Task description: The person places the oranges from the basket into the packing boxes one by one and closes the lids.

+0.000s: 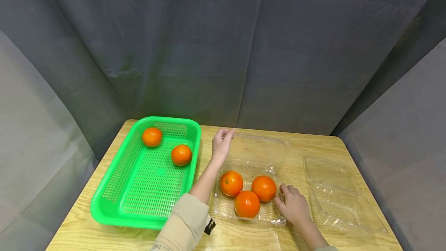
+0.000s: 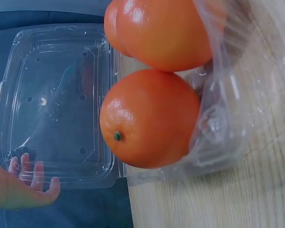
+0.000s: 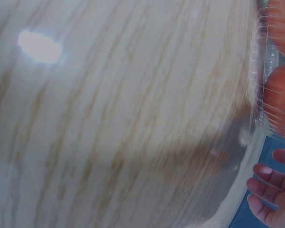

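Observation:
A clear plastic clamshell box (image 1: 226, 210) stands open on the table with three oranges (image 1: 247, 204) in its base. Its see-through lid (image 1: 259, 152) is raised at the far side. At the lid's left edge is my left hand (image 1: 221, 144), fingers loosely extended; in the left wrist view the fingertips (image 2: 38, 173) overlap the lid's corner. My right hand (image 1: 294, 204) lies beside the base's right edge, fingertips right at the rim near an orange. Relaxed, slightly bent fingers (image 3: 270, 178) show in the right wrist view, holding nothing.
A green perforated basket (image 1: 197, 146) with two oranges (image 1: 181, 155) stands on the left of the wooden table (image 1: 244, 239). On the right lies another open clear clamshell box (image 1: 343, 204). Grey curtains (image 1: 209, 49) hang behind the table and at both sides.

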`<state>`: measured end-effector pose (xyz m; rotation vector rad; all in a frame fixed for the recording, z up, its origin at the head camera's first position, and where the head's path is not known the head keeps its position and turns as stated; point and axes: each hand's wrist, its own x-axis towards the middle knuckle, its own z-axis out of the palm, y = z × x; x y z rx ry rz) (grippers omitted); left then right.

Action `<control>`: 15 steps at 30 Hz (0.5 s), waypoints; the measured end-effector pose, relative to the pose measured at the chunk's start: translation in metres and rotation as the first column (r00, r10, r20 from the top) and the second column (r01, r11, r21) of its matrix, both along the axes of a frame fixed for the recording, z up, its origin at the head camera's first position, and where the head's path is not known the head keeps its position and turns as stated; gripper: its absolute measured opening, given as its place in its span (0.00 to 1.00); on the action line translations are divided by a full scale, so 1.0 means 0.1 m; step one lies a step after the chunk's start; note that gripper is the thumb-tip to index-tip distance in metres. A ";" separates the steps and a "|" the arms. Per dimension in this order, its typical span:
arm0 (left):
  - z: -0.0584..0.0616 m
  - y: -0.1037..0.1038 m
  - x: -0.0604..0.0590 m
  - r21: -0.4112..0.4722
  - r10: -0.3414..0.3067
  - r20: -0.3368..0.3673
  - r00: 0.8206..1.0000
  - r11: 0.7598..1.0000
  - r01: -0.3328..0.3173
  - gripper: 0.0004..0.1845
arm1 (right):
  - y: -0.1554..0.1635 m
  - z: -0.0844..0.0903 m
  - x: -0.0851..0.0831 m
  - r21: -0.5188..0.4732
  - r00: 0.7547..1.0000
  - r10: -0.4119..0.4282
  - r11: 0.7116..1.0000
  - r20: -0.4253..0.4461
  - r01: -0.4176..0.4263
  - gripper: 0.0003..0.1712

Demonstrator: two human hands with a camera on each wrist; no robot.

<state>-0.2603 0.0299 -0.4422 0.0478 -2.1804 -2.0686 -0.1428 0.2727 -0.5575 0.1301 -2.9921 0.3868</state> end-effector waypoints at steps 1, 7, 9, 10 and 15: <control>0.00 0.00 0.01 -0.007 0.006 -0.001 1.000 1.000 -0.006 0.13 | 0.00 0.00 0.00 0.000 1.000 0.000 1.000 0.002 0.000 0.13; 0.00 0.02 0.11 -0.016 0.038 0.005 0.999 0.999 -0.038 0.10 | 0.00 0.00 0.00 0.000 1.000 -0.005 1.000 0.004 0.005 0.13; -0.01 0.02 0.14 -0.014 0.048 0.001 0.999 0.999 -0.048 0.09 | 0.01 0.00 0.00 -0.001 1.000 -0.003 1.000 0.005 0.003 0.13; -0.01 0.02 0.16 -0.013 0.051 -0.004 0.999 0.999 -0.051 0.09 | 0.01 0.00 -0.01 -0.002 1.000 -0.004 1.000 0.007 0.004 0.13; -0.04 0.02 0.26 -0.018 0.082 -0.040 0.996 0.996 -0.083 0.07 | 0.00 0.01 -0.01 -0.007 1.000 -0.006 1.000 0.021 0.006 0.13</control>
